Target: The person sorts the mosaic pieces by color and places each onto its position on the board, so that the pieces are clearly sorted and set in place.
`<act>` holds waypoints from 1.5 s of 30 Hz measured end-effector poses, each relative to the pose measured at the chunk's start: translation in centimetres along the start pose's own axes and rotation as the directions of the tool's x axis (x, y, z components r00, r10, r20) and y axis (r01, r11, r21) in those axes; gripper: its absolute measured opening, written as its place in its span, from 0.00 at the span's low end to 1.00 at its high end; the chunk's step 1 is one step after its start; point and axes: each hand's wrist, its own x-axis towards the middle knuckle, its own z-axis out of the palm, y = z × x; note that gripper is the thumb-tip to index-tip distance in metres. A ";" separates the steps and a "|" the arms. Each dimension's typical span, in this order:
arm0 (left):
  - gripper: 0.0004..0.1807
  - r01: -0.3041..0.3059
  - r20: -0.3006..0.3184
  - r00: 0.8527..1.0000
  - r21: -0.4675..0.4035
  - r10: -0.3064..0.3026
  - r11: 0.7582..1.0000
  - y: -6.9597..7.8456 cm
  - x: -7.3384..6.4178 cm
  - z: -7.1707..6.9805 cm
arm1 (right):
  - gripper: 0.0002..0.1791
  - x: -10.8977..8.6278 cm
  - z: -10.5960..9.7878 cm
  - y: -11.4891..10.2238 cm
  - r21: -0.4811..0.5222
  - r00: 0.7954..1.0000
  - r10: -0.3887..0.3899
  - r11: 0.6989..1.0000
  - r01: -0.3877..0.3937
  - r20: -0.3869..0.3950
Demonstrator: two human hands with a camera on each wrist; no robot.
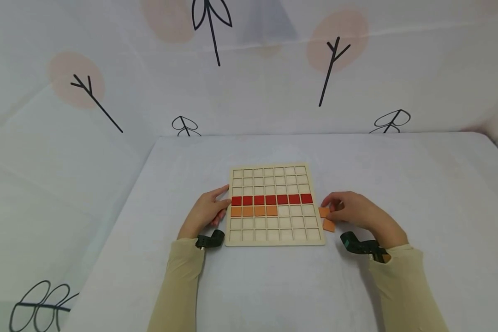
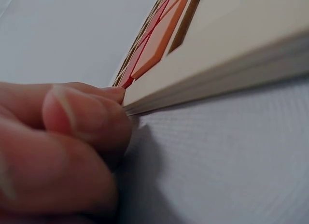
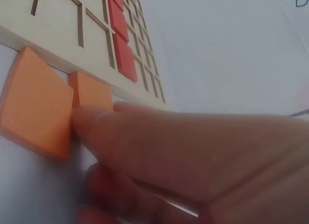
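A square wooden grid board lies flat between the hands. One row across it is filled with red tiles. In the row just below, several orange tiles fill the left part. My left hand touches the board's left edge with thumb and extended index finger, beside the red row. At the right edge, my right hand pinches a loose orange tile between thumb and forefinger, low beside the rim. Another loose orange tile lies right next to it, nearer the wrist camera.
A white cloth covers the table under the board. Behind and to the left hang pale sheets with plant drawings. Both wrists carry dark camera mounts, and an orange bit shows at the right cuff.
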 end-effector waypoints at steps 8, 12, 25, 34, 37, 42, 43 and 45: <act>0.26 0.009 -0.006 1.000 -0.005 -0.009 1.000 0.0 0.0 0.0 | 0.12 -0.2 0.0 -0.5 -0.045 1.000 0.007 0.999 -0.007 -0.017; 0.26 0.013 -0.005 1.000 -0.011 -0.013 1.000 0.0 0.1 0.0 | 0.13 -0.1 0.0 -0.6 -0.052 1.000 0.001 0.999 -0.002 -0.021; 0.27 0.014 -0.001 1.000 -0.005 -0.014 1.000 0.0 0.0 -0.1 | 0.13 0.2 0.2 -0.1 -0.008 1.000 -0.020 1.000 0.020 -0.020; 0.27 0.003 0.005 1.000 -0.001 -0.003 1.000 0.0 0.2 0.0 | 0.13 0.4 0.1 1.1 0.035 0.997 -0.047 0.998 0.050 -0.061; 0.26 0.003 0.008 1.000 -0.004 -0.003 1.000 -0.1 0.3 0.0 | 0.15 0.3 0.0 1.1 0.073 0.997 -0.038 0.996 0.043 -0.073; 0.26 0.006 0.006 1.000 -0.003 -0.006 1.000 -0.1 0.2 0.0 | 0.17 0.4 0.0 0.9 0.126 0.995 -0.022 0.992 0.034 -0.095; 0.26 0.005 0.005 1.000 -0.003 -0.005 1.000 -0.1 0.2 0.0 | 0.16 0.4 0.0 0.8 0.133 0.995 -0.021 0.990 0.034 -0.098; 0.26 0.005 0.004 1.000 -0.003 -0.005 1.000 -0.1 0.2 0.0 | 0.15 0.4 0.0 0.7 0.146 0.994 -0.023 0.989 0.038 -0.107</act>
